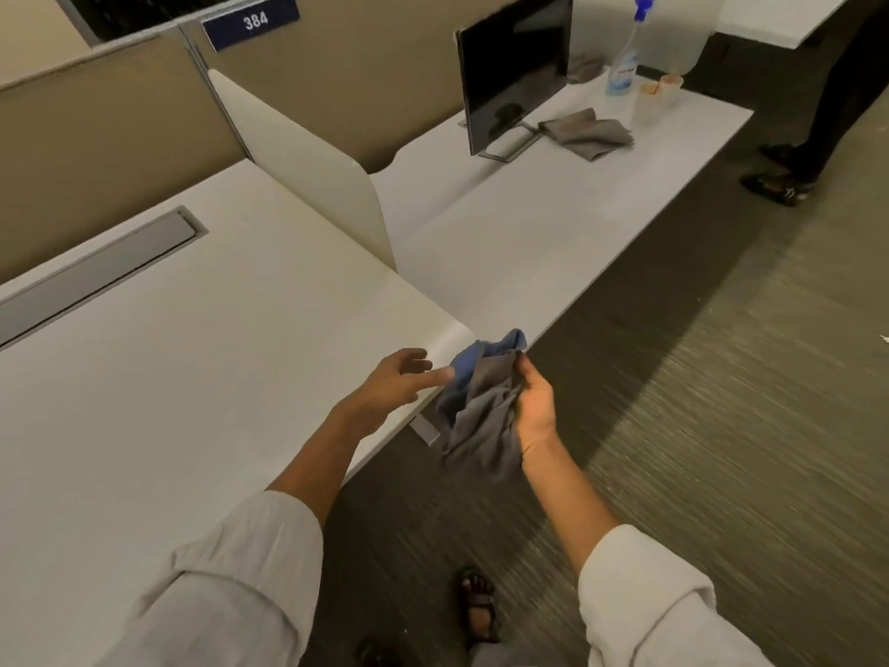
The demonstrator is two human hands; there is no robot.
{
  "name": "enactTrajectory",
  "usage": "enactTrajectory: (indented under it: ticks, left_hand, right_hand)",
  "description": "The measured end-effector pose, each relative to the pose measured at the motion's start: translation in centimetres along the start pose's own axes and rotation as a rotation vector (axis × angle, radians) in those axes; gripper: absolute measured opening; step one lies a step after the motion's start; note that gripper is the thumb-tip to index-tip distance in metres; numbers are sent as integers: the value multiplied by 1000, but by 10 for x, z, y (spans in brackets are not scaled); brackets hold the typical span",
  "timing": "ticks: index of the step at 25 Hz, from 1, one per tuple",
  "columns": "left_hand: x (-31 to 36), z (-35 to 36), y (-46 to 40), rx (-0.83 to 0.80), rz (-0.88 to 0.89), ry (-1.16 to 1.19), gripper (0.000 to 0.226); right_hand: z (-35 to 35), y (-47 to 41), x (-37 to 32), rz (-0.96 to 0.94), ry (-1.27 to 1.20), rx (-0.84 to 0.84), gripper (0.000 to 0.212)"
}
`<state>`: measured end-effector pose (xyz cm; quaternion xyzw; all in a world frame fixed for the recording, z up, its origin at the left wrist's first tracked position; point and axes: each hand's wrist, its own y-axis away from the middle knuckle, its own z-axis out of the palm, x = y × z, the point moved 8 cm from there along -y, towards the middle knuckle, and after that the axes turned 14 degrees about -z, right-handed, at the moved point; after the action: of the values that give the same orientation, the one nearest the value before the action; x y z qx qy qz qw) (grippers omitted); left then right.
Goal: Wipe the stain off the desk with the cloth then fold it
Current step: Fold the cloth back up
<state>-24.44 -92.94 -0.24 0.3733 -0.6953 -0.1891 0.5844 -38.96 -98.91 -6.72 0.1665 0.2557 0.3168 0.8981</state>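
Grey-and-blue crumpled cloth [481, 402] hangs bunched in our right hand [536, 402], fingers curled round its upper part, just off the corner of the white laminate desk [192, 377]. Our left hand [394, 377] is relaxed, fingers spread, holding nothing, forefinger reaching twd the cloth's blue edge (touching it or just short, we can't tell). Cloth's long axis runs roughly vertical, drooping below the desk edge. Desk lies to our left; the left hand is nearer it. No stain shows on the desk from here. No containers near us; a clear spray bottle w/ blue nozzle [625, 60] and a translucent plastic cup [649, 101], contents unclear, stand well apart on the next desk.

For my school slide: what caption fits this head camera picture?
Right hand holds a cloth beside the desk.
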Motion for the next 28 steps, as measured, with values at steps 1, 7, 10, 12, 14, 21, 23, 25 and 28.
enactTrajectory:
  ticks: [1,7,10,12,14,21,23,25,28]
  left_hand:
    - [-9,7,2,-90,-30,4,65]
    - [-53,5,31,-173,0,222,44]
    - [-63,-10,49,-123,42,404,37]
    - [-71,-17,64,-43,55,507,29]
    - [-83,-23,77,52,53,631,9]
    - [-134,-13,119,267,13,719,11]
    - [-143,-10,130,315,18,747,6]
    - [-153,-9,140,327,19,800,23]
    - [-155,-11,156,308,55,913,47]
  right_hand:
    - [5,6,7,37,-4,-11,36]
    - [31,32,31,122,366,-198,42]
    - [23,38,39,112,636,-136,36]
    - [26,45,45,19,860,-154,32]
    - [31,58,58,3,866,-169,36]
    - [35,129,75,-544,1297,33,29]
    - [42,147,83,-605,1283,75,27]
    - [42,155,93,-549,1341,26,35]
    - [39,166,110,-382,1223,-200,49]
